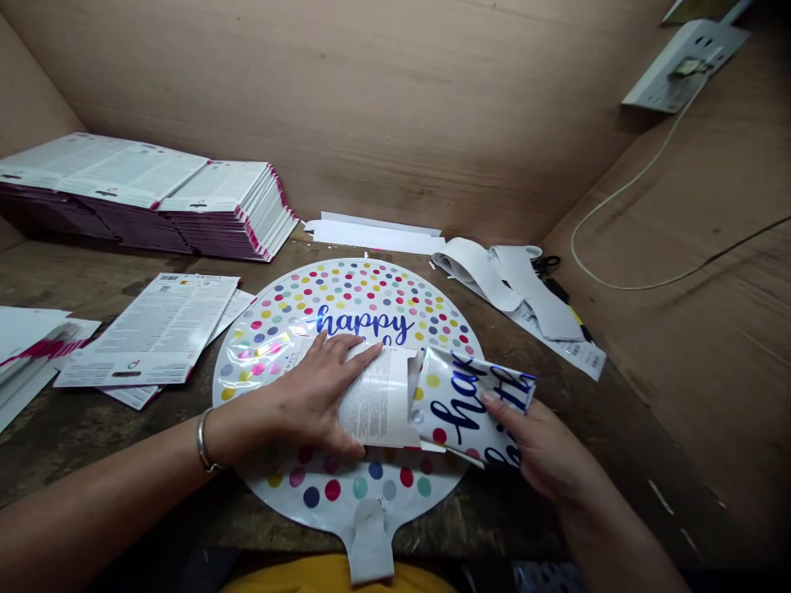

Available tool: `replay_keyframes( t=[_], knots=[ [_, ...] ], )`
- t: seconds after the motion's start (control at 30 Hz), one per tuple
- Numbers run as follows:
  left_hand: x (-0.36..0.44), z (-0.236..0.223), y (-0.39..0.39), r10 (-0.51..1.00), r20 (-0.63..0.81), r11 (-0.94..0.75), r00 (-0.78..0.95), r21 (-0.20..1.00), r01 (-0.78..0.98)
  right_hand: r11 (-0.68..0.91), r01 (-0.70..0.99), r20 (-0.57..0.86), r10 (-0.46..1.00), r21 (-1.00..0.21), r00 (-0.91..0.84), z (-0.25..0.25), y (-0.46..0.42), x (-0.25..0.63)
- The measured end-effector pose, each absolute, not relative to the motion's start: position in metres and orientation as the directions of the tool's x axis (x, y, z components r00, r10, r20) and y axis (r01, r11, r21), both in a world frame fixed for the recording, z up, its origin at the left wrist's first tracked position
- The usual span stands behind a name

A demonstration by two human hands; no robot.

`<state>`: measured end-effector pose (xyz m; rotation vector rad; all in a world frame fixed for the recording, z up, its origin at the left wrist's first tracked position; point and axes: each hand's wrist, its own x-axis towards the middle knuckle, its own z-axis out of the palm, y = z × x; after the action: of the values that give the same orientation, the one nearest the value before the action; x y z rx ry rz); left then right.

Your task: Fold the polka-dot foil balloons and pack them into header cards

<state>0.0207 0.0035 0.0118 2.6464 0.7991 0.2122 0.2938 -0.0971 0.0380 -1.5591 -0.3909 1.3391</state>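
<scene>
A flat, round foil balloon point(364, 486) with coloured dots and blue "happy" lettering lies in front of me, its tail towards my body. On top of it rests a white printed paper envelope point(380, 399), its open end facing right. My left hand point(318, 387) spans the envelope, fingers at the upper edge and thumb at the lower one. A folded foil balloon point(454, 395) with the same dots and lettering has its left end at the envelope's mouth; how far inside it reaches is hidden. My right hand point(535, 441) pinches its right end, thumb on top.
Stacks of printed envelopes point(203, 193) stand at the back left, with loose envelopes point(154, 329) nearer. Paper strips point(376, 233) lie by the back wall. At right are a curled label strip point(531, 292) and black-handled scissors point(547, 265). A cable hangs from the power strip point(683, 66).
</scene>
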Motion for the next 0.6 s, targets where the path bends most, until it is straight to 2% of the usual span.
replay_keyframes(
  t=[0.1,0.37,0.53,0.6],
  knots=[
    [0.019,0.010,0.004,0.551,0.037,-0.777,0.834,0.386,0.497,-0.510,-0.273,-0.574,0.772,-0.816,0.273,0.028,-0.100,0.295],
    [0.024,0.013,0.001,0.520,0.055,-0.797,0.852,0.389,0.462,-0.530,-0.154,-0.551,0.808,-0.834,0.207,0.019,-0.096,0.285],
    [0.028,0.012,-0.001,0.497,0.053,-0.813,0.866,0.376,0.444,-0.474,-0.171,-0.491,0.868,-0.864,0.074,0.023,-0.091,0.270],
    [0.026,0.010,0.000,0.497,0.063,-0.814,0.865,0.378,0.441,-0.439,-0.115,-0.450,0.887,-0.891,0.104,0.026,-0.091,0.275]
  ],
)
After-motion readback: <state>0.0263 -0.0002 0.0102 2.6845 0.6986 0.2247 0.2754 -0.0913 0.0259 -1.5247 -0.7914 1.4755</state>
